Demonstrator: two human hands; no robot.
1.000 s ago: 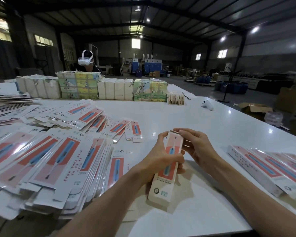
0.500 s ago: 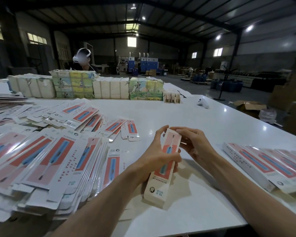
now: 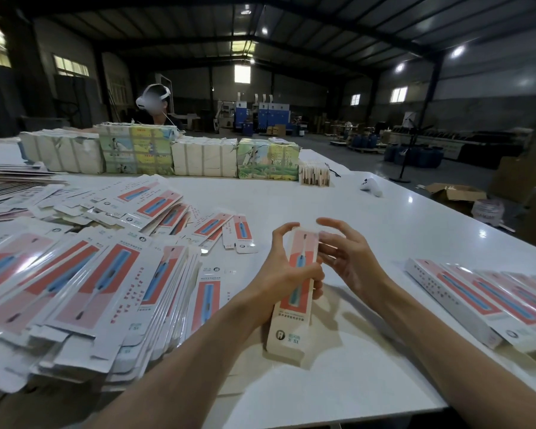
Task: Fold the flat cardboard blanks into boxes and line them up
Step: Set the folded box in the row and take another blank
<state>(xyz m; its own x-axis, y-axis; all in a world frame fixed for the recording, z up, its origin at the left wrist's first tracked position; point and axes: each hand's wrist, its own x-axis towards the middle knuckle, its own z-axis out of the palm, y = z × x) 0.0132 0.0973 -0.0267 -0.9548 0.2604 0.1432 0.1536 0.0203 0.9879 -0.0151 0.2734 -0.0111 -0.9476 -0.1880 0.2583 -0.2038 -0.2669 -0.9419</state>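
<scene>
Cardboard, likely light and crushable — box (image 3: 287, 332) gripped mid-length in left hand (image 3: 279, 274) near table's (image 3: 384, 224) front edge, right hand (image 3: 348, 258) spread at far end.

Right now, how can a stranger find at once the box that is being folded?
Start at the big white table, with flat blanks heaped on its left and a row of finished boxes on its right. Between them, the left hand grips one box, and the right hand is at its top end. It alone is held up at a tilt, not lying flat.
</scene>
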